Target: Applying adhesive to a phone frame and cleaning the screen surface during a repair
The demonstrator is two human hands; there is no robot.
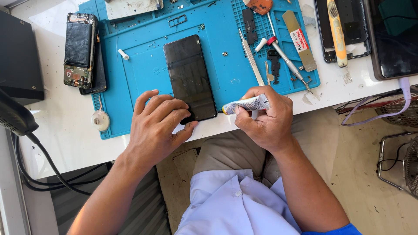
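A black phone lies screen-up on a blue work mat. My left hand rests on the phone's near left corner, its fingers pressing that edge and the thumb under the bottom. In my right hand is a small white glue tube, its nozzle pointing left toward the phone's bottom right corner. The tube's tip sits just beside the phone's edge.
On the mat lie tweezers, a screwdriver, a metal pry tool, small black parts and a white cap. An opened phone with its battery showing sits at left. Another phone frame and a dark screen sit at right.
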